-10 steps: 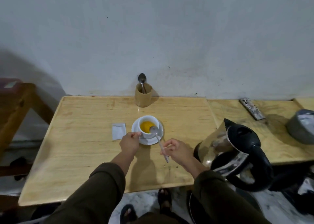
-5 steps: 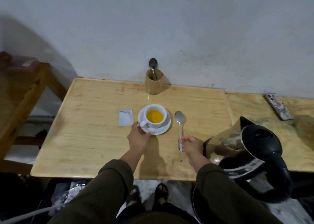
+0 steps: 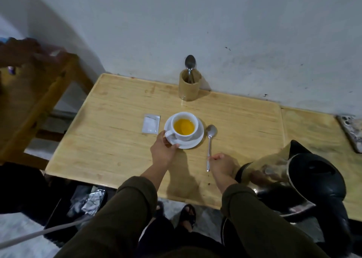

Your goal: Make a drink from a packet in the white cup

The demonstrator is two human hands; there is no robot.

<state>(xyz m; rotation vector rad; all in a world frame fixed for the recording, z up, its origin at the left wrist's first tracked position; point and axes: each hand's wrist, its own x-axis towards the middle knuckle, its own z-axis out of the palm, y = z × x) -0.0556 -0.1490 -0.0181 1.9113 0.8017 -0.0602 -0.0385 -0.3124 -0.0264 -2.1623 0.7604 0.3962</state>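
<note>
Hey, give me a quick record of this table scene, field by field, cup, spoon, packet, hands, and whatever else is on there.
cup: white cup on saucer, holds orange-yellow liquid
spoon: spoon flat on table, right of saucer
packet: packet lying left of saucer
left hand: left hand grips saucer's near edge
right hand: right hand at spoon's handle end
holder: wooden holder by wall, another spoon inside
kettle: kettle at right

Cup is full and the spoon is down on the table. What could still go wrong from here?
The left hand grips the saucer rim under the cup of orange drink; a tilt or tug could slosh it. The right hand is at the spoon handle, with the kettle just beside that forearm, so a careless pull back might knock it.
</note>
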